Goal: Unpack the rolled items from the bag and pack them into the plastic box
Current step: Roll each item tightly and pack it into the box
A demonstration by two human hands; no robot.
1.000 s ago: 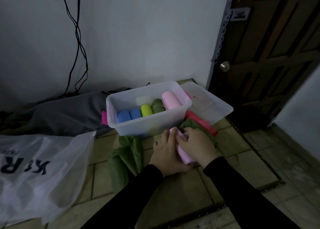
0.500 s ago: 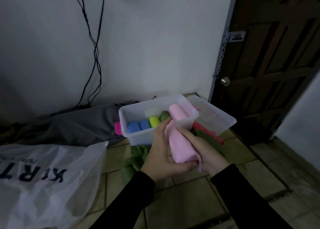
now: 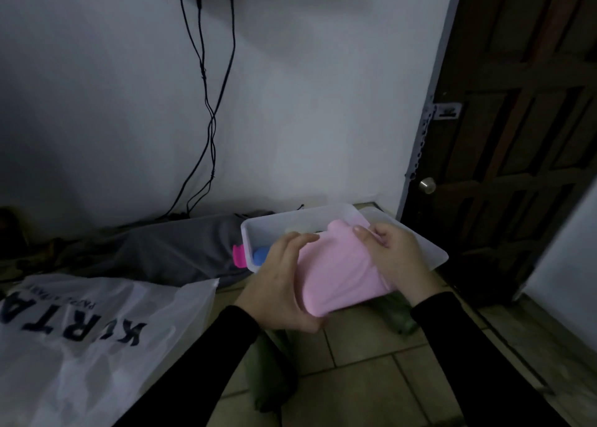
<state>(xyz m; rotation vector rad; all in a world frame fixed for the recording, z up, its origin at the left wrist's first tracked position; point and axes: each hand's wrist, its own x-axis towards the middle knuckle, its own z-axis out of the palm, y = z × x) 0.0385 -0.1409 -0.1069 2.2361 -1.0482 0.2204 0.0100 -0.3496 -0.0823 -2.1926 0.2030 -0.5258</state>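
A pink rolled cloth is held up in front of the clear plastic box, partly over its near rim. My left hand grips the roll's lower left end, thumb underneath. My right hand grips its upper right side. Inside the box only a blue roll shows; the other contents are hidden by the cloth and my hands. The white plastic bag with dark lettering lies on the floor at the lower left.
The box's clear lid leans at its right side. Green cloth lies on the tiled floor below my hands. A grey bundle lies along the wall behind the box. Cables hang down the wall; a dark wooden door stands at right.
Both hands lifted the pink roll from the floor up to the box's rim. The camera tilted upward, showing more wall.
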